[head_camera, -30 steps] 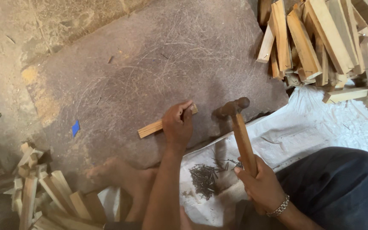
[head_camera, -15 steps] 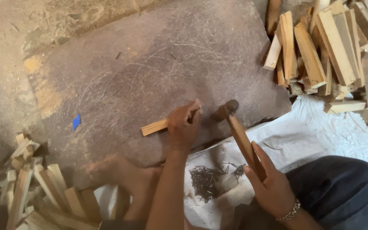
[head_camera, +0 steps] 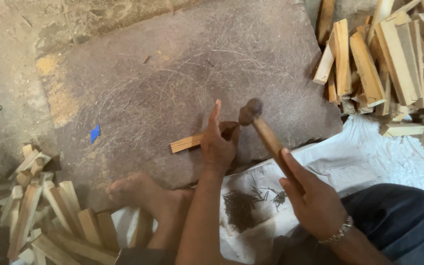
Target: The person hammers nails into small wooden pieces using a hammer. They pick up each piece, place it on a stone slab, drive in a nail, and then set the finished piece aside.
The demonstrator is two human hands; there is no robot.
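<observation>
Dark small nails (head_camera: 239,208) lie heaped on white sacking (head_camera: 364,157) nearest. Beyond, the right hand (head_camera: 312,198) grips a wooden-handled hammer (head_camera: 266,135); the left hand (head_camera: 218,145) pinches a pale wooden strip (head_camera: 186,143) flat on the grey stone slab (head_camera: 172,73).

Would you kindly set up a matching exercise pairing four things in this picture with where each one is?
Things:
1. hammer
2. wooden stick
3. pile of nails
4. blue scrap

Places:
A. under the left hand on the stone slab
B. on the white sheet between the forearms
C. lying alone on the slab, left of the stick
D. in the right hand

Pairs: 1-D, 2-A, 3-B, 4-C
</observation>
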